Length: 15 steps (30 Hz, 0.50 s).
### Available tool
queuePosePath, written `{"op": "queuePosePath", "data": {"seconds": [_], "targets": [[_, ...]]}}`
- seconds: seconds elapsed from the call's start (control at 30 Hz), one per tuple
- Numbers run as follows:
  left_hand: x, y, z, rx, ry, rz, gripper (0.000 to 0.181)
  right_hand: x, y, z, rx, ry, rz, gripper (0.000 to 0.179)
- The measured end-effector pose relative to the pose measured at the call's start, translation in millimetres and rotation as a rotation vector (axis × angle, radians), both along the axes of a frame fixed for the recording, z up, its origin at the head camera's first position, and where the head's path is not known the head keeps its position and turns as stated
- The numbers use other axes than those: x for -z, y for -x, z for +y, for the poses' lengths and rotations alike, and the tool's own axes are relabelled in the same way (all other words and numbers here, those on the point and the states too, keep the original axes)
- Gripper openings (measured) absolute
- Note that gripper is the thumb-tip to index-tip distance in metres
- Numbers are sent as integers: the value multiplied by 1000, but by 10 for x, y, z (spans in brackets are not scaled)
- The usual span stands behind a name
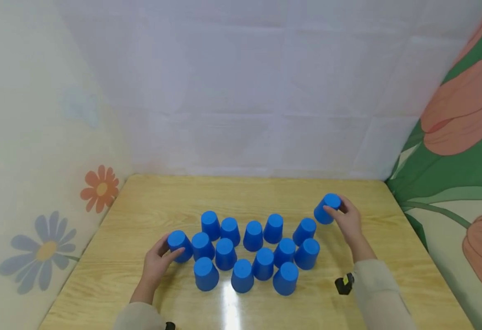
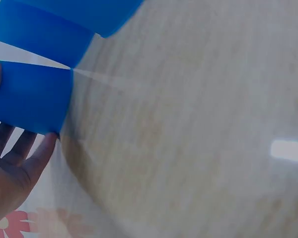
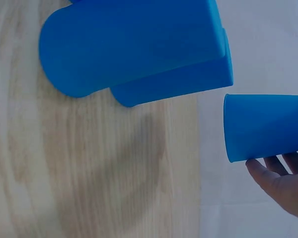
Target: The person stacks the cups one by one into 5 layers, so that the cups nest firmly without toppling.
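My left hand (image 1: 156,265) grips an upside-down blue cup (image 1: 180,248) at the left end of a group of matching cups. In the left wrist view, the thumb is on one side of this cup (image 2: 32,96) and the fingers are along the other. At the far right, my right hand (image 1: 349,222) holds another inverted blue cup (image 1: 322,214) between thumb and fingers, apart from the group. The right wrist view has that cup (image 3: 263,128) against the white backdrop, its open rim facing the wooden tabletop.
Several more blue cups (image 1: 225,255) stand upside down in loose, uneven rows between the hands on the wooden table (image 1: 265,195). A white cloth (image 1: 245,91) hangs behind, with flower-patterned sheets at both sides. A black device (image 1: 344,284) sits by the right sleeve.
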State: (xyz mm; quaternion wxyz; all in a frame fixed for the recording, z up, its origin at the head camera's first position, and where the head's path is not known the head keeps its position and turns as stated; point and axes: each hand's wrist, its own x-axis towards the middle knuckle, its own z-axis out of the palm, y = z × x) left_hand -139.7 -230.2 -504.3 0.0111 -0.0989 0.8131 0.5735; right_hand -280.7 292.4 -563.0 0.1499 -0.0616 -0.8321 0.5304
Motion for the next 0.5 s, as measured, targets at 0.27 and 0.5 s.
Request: {"op": "queuePosePath", "data": {"seconds": [0.27,0.5], "targets": [[68,-65,-29,41,89,-68,61,-131,194,-225,-68,17,55,54],[51,0,42,78,99,-15,73,-1268,-350,-865,-189,65,-14,56]]}}
